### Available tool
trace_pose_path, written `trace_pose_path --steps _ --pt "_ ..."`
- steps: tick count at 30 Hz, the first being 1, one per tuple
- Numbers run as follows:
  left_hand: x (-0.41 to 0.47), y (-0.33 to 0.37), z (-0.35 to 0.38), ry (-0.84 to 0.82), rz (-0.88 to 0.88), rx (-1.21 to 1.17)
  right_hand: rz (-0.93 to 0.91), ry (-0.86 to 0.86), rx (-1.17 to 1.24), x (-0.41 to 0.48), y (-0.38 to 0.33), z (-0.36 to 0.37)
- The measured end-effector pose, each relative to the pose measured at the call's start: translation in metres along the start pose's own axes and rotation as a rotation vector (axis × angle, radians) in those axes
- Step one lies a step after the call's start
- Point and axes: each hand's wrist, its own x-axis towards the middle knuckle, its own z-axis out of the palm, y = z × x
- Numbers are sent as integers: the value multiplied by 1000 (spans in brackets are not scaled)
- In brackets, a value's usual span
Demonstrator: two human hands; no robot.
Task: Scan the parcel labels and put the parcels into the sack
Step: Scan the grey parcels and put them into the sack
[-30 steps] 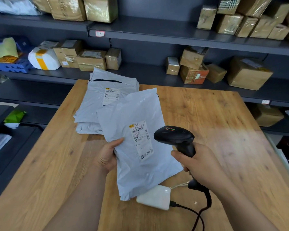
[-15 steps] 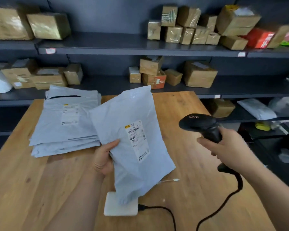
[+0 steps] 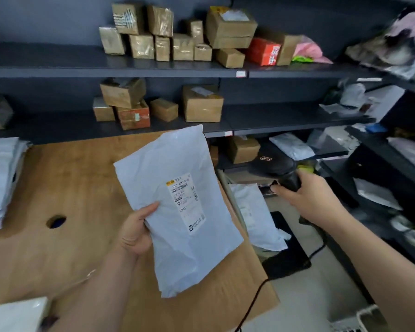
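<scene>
My left hand [image 3: 134, 232] pinched the parcel [image 3: 177, 236] at its left edge; it seemed light and limp. My right hand [image 3: 307, 202] gripped the scanner [image 3: 277, 164].

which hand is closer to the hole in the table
Left. The left hand is over the table right of the hole; the right hand holds the scanner beyond the table's edge.

Soft, even indoor light, dimmer among the dark shelves [image 3: 285, 116]. My forearm shadows the table [image 3: 70, 188] faintly. Tape on the upper boxes [image 3: 141, 46] glints. The label [image 3: 186, 200] on my parcel [image 3: 177, 255] looks sharp; the scanner [image 3: 277, 164] and right edge smear with blur, lines bowing.
</scene>
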Motion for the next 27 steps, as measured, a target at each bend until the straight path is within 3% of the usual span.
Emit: trace_pose_path --steps 14,20,27 --pt "125 -80 116 -66 -131 113 85 54 -59 101 131 -57" --pt "196 -135 155 35 -176 267 177 18 54 139 182 -46" --pt "276 -205 179 233 -61 479 170 -128 121 208 251 -9"
